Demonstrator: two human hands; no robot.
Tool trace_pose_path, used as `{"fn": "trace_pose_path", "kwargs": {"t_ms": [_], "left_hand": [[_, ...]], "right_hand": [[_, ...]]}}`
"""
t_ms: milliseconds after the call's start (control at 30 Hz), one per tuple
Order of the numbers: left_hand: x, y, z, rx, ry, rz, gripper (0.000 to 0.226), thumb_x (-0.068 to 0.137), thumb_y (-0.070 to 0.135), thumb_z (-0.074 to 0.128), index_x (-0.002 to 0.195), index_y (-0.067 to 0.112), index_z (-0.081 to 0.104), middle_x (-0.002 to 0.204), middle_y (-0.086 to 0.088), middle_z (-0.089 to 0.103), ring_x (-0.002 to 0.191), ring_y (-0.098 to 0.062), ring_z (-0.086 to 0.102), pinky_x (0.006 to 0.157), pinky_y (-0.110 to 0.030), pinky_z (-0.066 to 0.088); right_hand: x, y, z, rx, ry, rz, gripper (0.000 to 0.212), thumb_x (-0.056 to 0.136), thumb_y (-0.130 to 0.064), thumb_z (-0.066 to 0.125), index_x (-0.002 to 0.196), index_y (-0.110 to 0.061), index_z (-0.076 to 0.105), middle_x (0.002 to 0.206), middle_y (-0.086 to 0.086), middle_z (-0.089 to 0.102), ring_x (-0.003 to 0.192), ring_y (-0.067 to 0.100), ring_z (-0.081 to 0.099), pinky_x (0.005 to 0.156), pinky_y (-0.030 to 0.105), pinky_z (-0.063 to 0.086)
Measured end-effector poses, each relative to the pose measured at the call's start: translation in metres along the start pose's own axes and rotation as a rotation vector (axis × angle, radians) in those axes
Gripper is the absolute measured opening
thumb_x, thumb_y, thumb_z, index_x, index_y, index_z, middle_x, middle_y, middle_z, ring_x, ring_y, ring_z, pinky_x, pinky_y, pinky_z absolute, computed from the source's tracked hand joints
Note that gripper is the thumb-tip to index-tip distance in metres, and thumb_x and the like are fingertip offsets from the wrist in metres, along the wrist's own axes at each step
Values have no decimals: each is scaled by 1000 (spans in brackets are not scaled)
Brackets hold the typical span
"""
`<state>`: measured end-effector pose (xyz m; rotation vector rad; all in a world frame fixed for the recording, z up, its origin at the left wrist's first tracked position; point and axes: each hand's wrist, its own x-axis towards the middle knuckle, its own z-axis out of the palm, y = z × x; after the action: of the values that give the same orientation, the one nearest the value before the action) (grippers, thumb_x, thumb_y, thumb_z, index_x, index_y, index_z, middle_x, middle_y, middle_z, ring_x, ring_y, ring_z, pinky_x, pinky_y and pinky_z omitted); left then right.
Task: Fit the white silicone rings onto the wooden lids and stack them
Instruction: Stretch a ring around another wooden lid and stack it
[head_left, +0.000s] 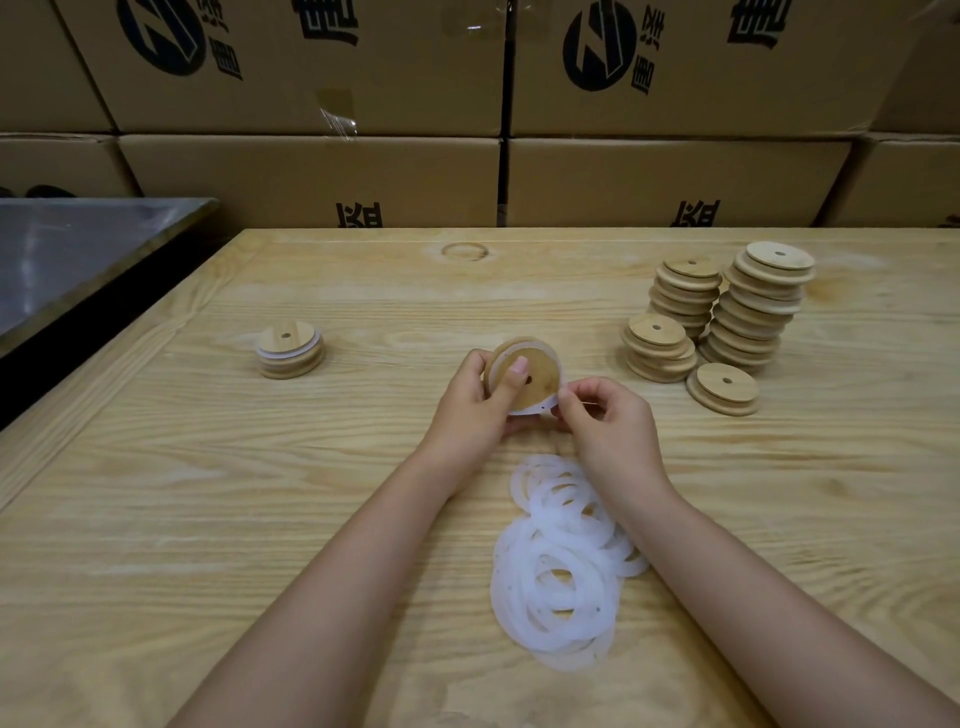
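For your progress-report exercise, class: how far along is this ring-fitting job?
Done: a short stack of ringed lids at left. In hand: the left hand holds a lid while the right hand pinches a white ring around it. Left: stacks of bare lids at right and a pile of loose rings. Most lies ahead.

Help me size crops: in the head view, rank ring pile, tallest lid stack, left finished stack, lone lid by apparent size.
ring pile, though nearest the camera
tallest lid stack
left finished stack and lone lid: look alike
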<state>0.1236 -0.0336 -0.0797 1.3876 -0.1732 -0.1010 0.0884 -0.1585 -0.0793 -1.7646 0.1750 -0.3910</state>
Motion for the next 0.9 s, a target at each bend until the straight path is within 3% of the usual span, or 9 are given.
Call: {"fn": "trace_pose_path", "kwargs": {"t_ms": [100, 233, 300, 500, 733, 900], "left_hand": [[0, -1, -1, 6, 53, 14, 20, 93, 32, 54, 85, 15, 51, 84, -7, 65, 80, -23, 67, 85, -46, 54], [0, 1, -1, -4, 109, 44, 21, 95, 31, 53, 79, 17, 51, 78, -5, 63, 75, -19, 62, 79, -44, 53], [0, 1, -2, -18, 101, 58, 20, 96, 29, 51, 80, 17, 50, 76, -1, 62, 73, -16, 60, 69, -33, 51], [1, 0, -1, 32, 52, 78, 19, 98, 34, 45, 87, 19, 46, 82, 4, 60, 75, -10, 56, 64, -23, 45], [0, 0, -1, 55, 9, 81, 12, 99, 35, 39, 100, 24, 44, 96, 0, 58, 82, -13, 54, 69, -28, 44], [-1, 2, -2, -18, 22, 70, 10, 99, 25, 43, 100, 15, 47, 98, -11, 59, 89, -21, 56, 78, -35, 45]], "right_hand": [[2, 0, 0, -127, -26, -61, 13, 93, -16, 57, 81, -20, 61, 77, -6, 63, 72, 6, 56, 63, 9, 41], [3, -4, -2, -188, -56, -70, 18, 94, -18, 56, 78, -25, 58, 76, -10, 60, 69, 1, 53, 59, 4, 38], [3, -5, -3, -197, -64, -85, 18, 94, -17, 57, 77, -25, 57, 75, -10, 60, 69, 1, 53, 60, 4, 38], [-4, -6, 1, -77, -102, -37, 15, 93, -18, 56, 79, -21, 60, 73, -7, 60, 64, 1, 52, 62, 12, 40], [-5, -4, 4, 19, -134, 54, 19, 89, -20, 64, 72, -10, 65, 53, -16, 53, 52, -4, 48, 55, 11, 40], [-5, -6, 2, 44, -106, 78, 16, 88, -20, 65, 76, -11, 67, 68, -4, 62, 66, 5, 55, 66, 17, 43]]}}
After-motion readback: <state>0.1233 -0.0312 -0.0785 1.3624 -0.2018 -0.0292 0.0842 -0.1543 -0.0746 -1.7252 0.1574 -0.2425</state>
